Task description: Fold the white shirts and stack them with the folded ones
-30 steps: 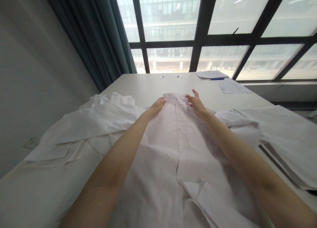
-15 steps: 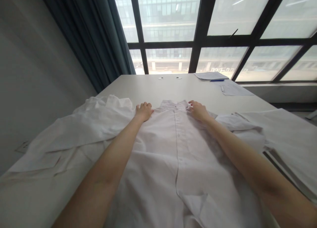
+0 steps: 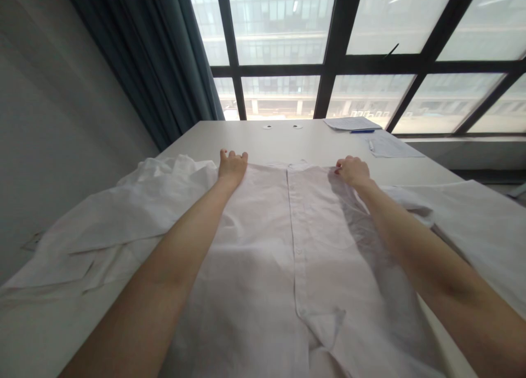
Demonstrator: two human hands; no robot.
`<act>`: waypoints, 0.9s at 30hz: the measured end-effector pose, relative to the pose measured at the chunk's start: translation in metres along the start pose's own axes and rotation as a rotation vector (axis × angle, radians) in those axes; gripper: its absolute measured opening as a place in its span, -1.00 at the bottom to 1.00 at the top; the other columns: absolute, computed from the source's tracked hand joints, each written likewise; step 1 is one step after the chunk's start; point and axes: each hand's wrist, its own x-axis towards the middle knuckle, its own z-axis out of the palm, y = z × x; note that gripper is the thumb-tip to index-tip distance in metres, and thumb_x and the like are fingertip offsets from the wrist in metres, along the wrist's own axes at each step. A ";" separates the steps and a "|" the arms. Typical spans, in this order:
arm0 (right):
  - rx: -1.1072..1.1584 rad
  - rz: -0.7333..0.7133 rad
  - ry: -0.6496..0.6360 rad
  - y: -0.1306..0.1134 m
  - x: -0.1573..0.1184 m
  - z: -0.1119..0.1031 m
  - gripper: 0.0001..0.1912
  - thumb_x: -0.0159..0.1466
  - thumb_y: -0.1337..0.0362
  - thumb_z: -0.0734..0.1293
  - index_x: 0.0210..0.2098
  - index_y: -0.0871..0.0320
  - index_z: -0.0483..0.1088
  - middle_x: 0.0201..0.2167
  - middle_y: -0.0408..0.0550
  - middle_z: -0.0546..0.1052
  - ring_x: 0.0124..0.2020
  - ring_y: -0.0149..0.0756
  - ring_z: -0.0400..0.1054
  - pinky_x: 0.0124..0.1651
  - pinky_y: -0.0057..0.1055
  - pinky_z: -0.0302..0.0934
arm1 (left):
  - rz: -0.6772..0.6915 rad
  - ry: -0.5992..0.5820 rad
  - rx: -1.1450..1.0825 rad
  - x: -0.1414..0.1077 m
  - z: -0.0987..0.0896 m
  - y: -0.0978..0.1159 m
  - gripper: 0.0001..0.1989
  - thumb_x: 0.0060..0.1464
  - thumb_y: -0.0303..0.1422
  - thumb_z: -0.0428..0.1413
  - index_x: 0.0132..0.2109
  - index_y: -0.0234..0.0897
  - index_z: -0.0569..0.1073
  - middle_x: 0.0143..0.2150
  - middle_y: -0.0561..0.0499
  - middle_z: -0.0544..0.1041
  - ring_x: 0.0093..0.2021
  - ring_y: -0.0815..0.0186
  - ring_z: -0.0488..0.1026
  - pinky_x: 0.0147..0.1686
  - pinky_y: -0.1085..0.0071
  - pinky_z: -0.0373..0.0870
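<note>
A white button-up shirt (image 3: 267,230) lies front side up across the table, its button placket running down the middle and its lower hem folded over. At the left shoulder, my left hand (image 3: 233,167) pinches the cloth between thumb and fingers. My right hand (image 3: 353,171) grips the opposite shoulder, fingers curled over the fabric. Between the two hands the shirt's top edge is stretched and slightly raised, with the collar (image 3: 293,165) barely showing behind it.
White garments lie in a rumpled heap (image 3: 164,186) on the left, and more white cloth (image 3: 480,224) rests on the right. Papers (image 3: 351,124), a blue pen (image 3: 362,131) and a white pen (image 3: 371,145) are at the table's far right. Beyond the table (image 3: 246,139) stand windows and a blue curtain (image 3: 164,66).
My hands have moved apart and slightly up, the right one farther to the right. The shirt's shoulders are now pulled taut and lifted, and the collar has dropped back from view.
</note>
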 end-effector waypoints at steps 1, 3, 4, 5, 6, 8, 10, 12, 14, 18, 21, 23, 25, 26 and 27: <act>-0.004 0.006 0.049 -0.009 -0.002 0.001 -0.66 0.36 0.30 0.19 0.05 0.30 0.40 0.09 0.36 0.38 0.12 0.11 0.24 0.05 -0.11 0.15 | -0.025 0.016 0.000 0.001 -0.004 0.005 -0.61 0.32 -0.50 -0.23 0.17 -0.37 0.33 0.10 -0.31 0.45 0.22 0.01 0.23 0.23 -0.03 -0.19; 0.005 -0.026 0.105 -0.029 -0.007 0.004 -0.63 0.37 0.35 0.14 0.11 0.33 0.34 0.13 0.40 0.32 0.18 0.13 0.18 0.10 -0.09 0.13 | -0.071 0.022 -0.011 0.000 -0.008 0.019 -0.58 0.30 -0.53 -0.26 0.19 -0.42 0.30 0.20 -0.37 0.34 0.26 -0.02 0.17 0.22 -0.05 -0.11; 0.017 -0.063 0.110 -0.039 -0.010 0.007 -0.63 0.37 0.36 0.13 0.11 0.32 0.33 0.13 0.37 0.33 0.18 0.09 0.18 0.11 -0.12 0.13 | -0.086 0.011 -0.021 -0.003 -0.008 0.028 -0.58 0.30 -0.51 -0.26 0.20 -0.43 0.29 0.23 -0.39 0.30 0.27 -0.04 0.16 0.20 -0.04 -0.03; 0.033 -0.108 0.104 -0.049 -0.014 0.011 -0.64 0.38 0.36 0.11 0.11 0.28 0.34 0.13 0.32 0.35 0.16 0.03 0.21 0.12 -0.16 0.14 | -0.090 -0.010 -0.035 -0.007 -0.006 0.037 -0.58 0.30 -0.50 -0.24 0.22 -0.44 0.28 0.25 -0.40 0.27 0.27 -0.05 0.16 0.17 -0.01 0.08; 0.051 -0.155 0.087 -0.058 -0.018 0.016 -0.64 0.38 0.36 0.10 0.09 0.25 0.35 0.11 0.27 0.37 0.13 -0.03 0.25 0.13 -0.22 0.15 | -0.086 -0.039 -0.053 -0.012 -0.004 0.048 -0.57 0.30 -0.48 -0.24 0.23 -0.44 0.26 0.26 -0.40 0.25 0.27 -0.04 0.17 0.13 0.04 0.17; 0.087 -0.234 0.044 -0.073 -0.026 0.026 -0.63 0.39 0.33 0.09 0.10 0.21 0.36 0.11 0.19 0.41 0.09 -0.13 0.30 0.14 -0.29 0.15 | -0.052 -0.120 -0.094 -0.024 0.004 0.067 -0.57 0.31 -0.37 -0.16 0.24 -0.40 0.26 0.28 -0.38 0.25 0.26 -0.01 0.21 0.07 0.12 0.29; 0.112 -0.270 0.014 -0.080 -0.031 0.037 -0.59 0.41 0.27 0.05 0.16 0.18 0.31 0.19 0.14 0.37 0.16 -0.13 0.26 0.20 -0.23 0.12 | -0.014 -0.203 -0.136 -0.035 0.015 0.081 -0.51 0.30 -0.21 -0.13 0.27 -0.36 0.24 0.32 -0.34 0.23 0.27 -0.01 0.21 0.11 0.05 0.30; 0.126 -0.267 -0.005 -0.081 -0.033 0.045 -0.52 0.43 0.21 0.00 0.26 0.15 0.21 0.31 0.10 0.25 0.29 -0.04 0.11 0.27 -0.04 0.03 | 0.007 -0.265 -0.169 -0.042 0.024 0.086 -0.43 0.32 -0.12 -0.20 0.34 -0.32 0.15 0.40 -0.31 0.10 0.36 -0.01 0.09 0.20 -0.11 0.16; 0.135 -0.251 -0.027 -0.077 -0.031 0.049 -0.47 0.43 0.14 -0.02 0.32 0.10 0.12 0.39 0.03 0.12 0.36 0.05 -0.03 0.28 0.15 -0.05 | 0.027 -0.311 -0.197 -0.043 0.031 0.081 -0.37 0.32 -0.05 -0.29 0.40 -0.29 0.02 0.46 -0.25 -0.06 0.43 0.02 -0.07 0.27 -0.19 0.00; 0.147 -0.240 -0.072 -0.067 -0.024 0.049 -0.42 0.41 0.02 -0.02 0.35 0.04 0.07 0.42 -0.06 0.05 0.39 0.09 -0.10 0.29 0.24 -0.12 | 0.074 -0.371 -0.234 -0.033 0.039 0.063 -0.29 0.29 0.05 -0.35 0.44 -0.23 -0.13 0.49 -0.16 -0.24 0.47 0.11 -0.28 0.32 -0.19 -0.19; 0.148 -0.238 -0.085 -0.067 -0.016 0.049 -0.40 0.40 0.00 -0.03 0.37 0.01 0.05 0.43 -0.08 0.02 0.40 0.06 -0.13 0.30 0.23 -0.14 | 0.092 -0.391 -0.241 -0.023 0.042 0.054 -0.26 0.28 0.07 -0.36 0.45 -0.22 -0.16 0.49 -0.14 -0.29 0.47 0.12 -0.32 0.32 -0.19 -0.22; 0.147 -0.229 -0.090 -0.069 -0.009 0.051 -0.40 0.41 -0.01 -0.04 0.37 0.00 0.03 0.44 -0.09 -0.01 0.41 0.06 -0.15 0.31 0.22 -0.15 | 0.096 -0.394 -0.240 -0.016 0.044 0.054 -0.26 0.28 0.06 -0.37 0.45 -0.24 -0.18 0.49 -0.15 -0.30 0.47 0.11 -0.33 0.32 -0.19 -0.23; 0.143 -0.210 -0.089 -0.071 -0.002 0.053 -0.39 0.41 -0.03 -0.05 0.38 -0.01 0.03 0.44 -0.09 -0.02 0.41 0.07 -0.16 0.31 0.22 -0.17 | 0.094 -0.391 -0.234 -0.010 0.046 0.056 -0.27 0.29 0.05 -0.38 0.45 -0.26 -0.18 0.49 -0.16 -0.31 0.47 0.11 -0.33 0.32 -0.19 -0.23; 0.140 -0.196 -0.087 -0.072 0.000 0.055 -0.38 0.41 -0.03 -0.06 0.38 0.00 0.02 0.45 -0.08 -0.03 0.41 0.08 -0.16 0.31 0.22 -0.18 | 0.091 -0.387 -0.229 -0.008 0.047 0.057 -0.27 0.30 0.04 -0.38 0.45 -0.25 -0.18 0.49 -0.16 -0.30 0.47 0.11 -0.32 0.32 -0.19 -0.22; 0.137 -0.181 -0.085 -0.072 0.002 0.055 -0.38 0.41 -0.04 -0.06 0.38 0.00 0.02 0.45 -0.06 -0.03 0.40 0.10 -0.15 0.31 0.22 -0.18 | 0.086 -0.381 -0.222 -0.007 0.047 0.058 -0.29 0.30 0.03 -0.39 0.45 -0.24 -0.18 0.49 -0.16 -0.29 0.47 0.11 -0.31 0.31 -0.19 -0.22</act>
